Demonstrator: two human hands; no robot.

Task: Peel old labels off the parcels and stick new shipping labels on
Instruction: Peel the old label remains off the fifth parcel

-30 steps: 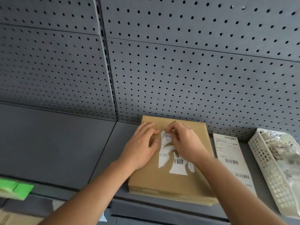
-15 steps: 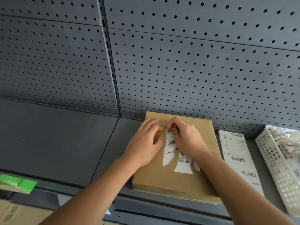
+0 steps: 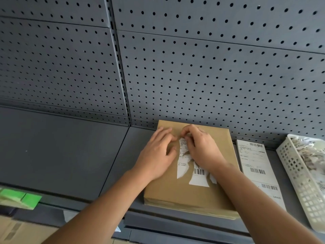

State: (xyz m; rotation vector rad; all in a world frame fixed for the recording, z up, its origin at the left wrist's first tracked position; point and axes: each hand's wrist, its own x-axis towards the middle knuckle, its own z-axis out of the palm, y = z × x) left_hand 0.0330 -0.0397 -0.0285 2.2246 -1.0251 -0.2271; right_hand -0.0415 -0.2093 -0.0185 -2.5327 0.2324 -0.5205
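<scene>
1. Nearest, bottom left: a brown carton [image 3: 15,231] below shelf level, blurred. Just above it, a green tag [image 3: 19,199] sits on the front edge of the shelf.
2. Two bare forearms come up from the bottom edge onto the grey shelf [image 3: 61,152].
3. The parcel [image 3: 175,194], flat and of brown cardboard, lies on the shelf. Its near edge is at the shelf's front lip and its far edge is close to the back wall.
4. The old label [image 3: 198,175] is on the parcel's top face: white, torn into ragged strips, with a barcode showing on the lower piece.
5. The left hand [image 3: 158,155] lies palm down on the parcel just left of the label, fingers straight and together, grasping nothing.
6. The right hand [image 3: 202,148] covers the label's upper part, its fingers curled and its fingertips pinching at the label's top edge. The knuckles hide the exact hold.
7. Just right of the parcel, a strip of new shipping labels [image 3: 255,164] lies flat on the shelf. Beyond it stands a white perforated basket [image 3: 299,182] holding paper scraps [image 3: 313,155].
8. Farthest: the grey pegboard [image 3: 193,76] backing the shelf
</scene>
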